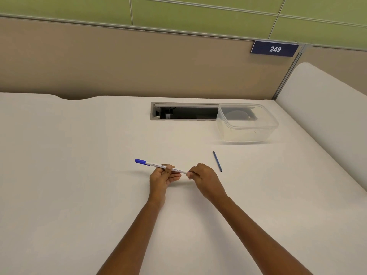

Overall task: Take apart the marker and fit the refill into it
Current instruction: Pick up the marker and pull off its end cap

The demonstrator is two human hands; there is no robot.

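A white marker (155, 164) with a blue cap at its left end is held level just above the white desk (79, 175). My left hand (163, 176) grips the marker's middle from below. My right hand (202, 178) pinches its right end between fingertips; that end is hidden by the fingers. A thin dark blue refill (217, 161) lies loose on the desk, a little to the right of my right hand and apart from it.
A clear plastic container (247, 124) stands at the back right, partly over an open cable slot (184, 112) in the desk. A beige partition with a "249" sign (275, 49) closes the back. A white side panel (327, 116) rises on the right.
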